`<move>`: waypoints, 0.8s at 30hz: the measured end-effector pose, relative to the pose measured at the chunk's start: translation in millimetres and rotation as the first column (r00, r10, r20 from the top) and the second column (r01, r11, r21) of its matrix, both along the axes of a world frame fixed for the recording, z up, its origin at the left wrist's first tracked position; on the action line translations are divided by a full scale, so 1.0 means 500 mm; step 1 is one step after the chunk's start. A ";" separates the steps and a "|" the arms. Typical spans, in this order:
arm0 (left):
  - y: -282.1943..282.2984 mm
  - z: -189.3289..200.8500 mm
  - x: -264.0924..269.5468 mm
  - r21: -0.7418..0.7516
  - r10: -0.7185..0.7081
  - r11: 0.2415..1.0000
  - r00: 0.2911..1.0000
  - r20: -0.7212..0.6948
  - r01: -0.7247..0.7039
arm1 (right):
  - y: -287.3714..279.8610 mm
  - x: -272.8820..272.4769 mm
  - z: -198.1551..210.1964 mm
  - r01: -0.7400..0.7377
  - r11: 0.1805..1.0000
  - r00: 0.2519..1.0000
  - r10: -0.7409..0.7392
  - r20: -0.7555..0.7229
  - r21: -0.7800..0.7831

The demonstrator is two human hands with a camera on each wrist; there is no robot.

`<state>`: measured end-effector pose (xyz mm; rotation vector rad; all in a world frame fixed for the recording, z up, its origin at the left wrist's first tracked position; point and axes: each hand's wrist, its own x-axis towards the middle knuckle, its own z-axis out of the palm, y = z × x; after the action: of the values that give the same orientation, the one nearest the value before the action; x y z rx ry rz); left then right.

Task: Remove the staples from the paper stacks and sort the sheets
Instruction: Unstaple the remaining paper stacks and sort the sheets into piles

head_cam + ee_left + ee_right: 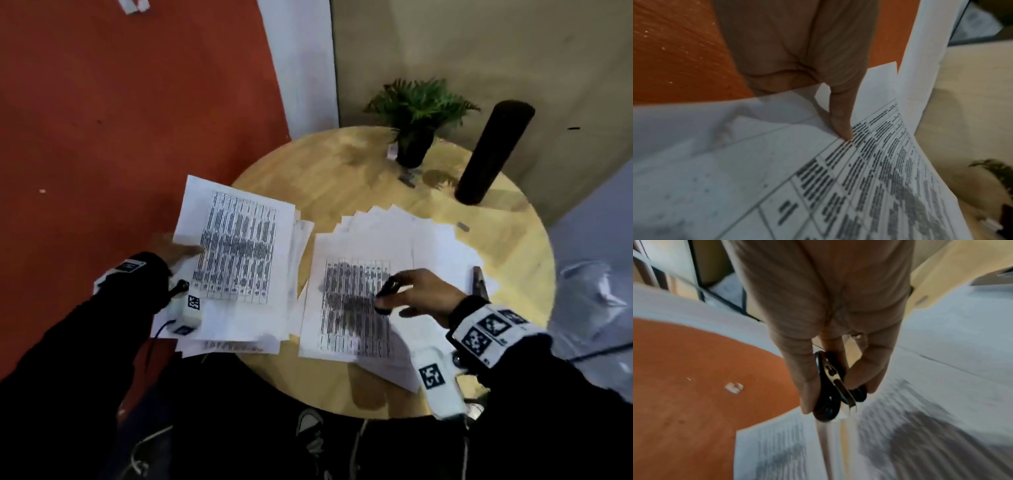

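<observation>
My left hand (pixel 178 245) pinches the left edge of a printed paper stack (pixel 239 246) that hangs over the table's left rim. Its thumb (pixel 840 123) presses on the top sheet (pixel 859 186), and the other fingers are hidden beneath the paper. A second stack of sheets (pixel 356 308) lies fanned out on the table's right half. Just above it my right hand (pixel 411 291) grips a black staple remover (pixel 387 294). The right wrist view shows the staple remover (pixel 830 386) with its metal jaws pointing down between my fingers (pixel 797 369).
The round wooden table (pixel 342 164) carries a potted plant (pixel 416 116) and a tall black cylinder (pixel 493 150) at the back. Small grey staple strips (pixel 407 178) lie near the plant. A dark metal tool (pixel 479 281) rests by the right rim. Orange floor (pixel 102 137) lies to the left.
</observation>
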<state>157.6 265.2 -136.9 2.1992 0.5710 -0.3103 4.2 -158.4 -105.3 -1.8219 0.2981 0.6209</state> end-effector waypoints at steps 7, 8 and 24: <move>-0.038 -0.083 0.026 0.151 -0.093 0.982 0.988 -0.124 0.111 | 0.017 -0.020 -0.121 -0.053 0.995 0.989 0.041 -0.141 -0.084; -0.045 -0.090 0.030 0.170 -0.077 0.980 0.988 -0.134 0.099 | 0.018 -0.019 -0.131 -0.069 0.992 0.987 0.052 -0.152 -0.106; -0.496 -0.161 -0.078 0.276 -0.429 0.834 0.876 -0.220 0.477 | 0.015 -0.024 -0.157 -0.091 0.970 0.982 0.049 -0.185 -0.227</move>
<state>118.8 17.1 -217.3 2.6394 0.1678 -0.6788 -7.8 -151.1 -183.7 -2.0131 0.4436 0.8296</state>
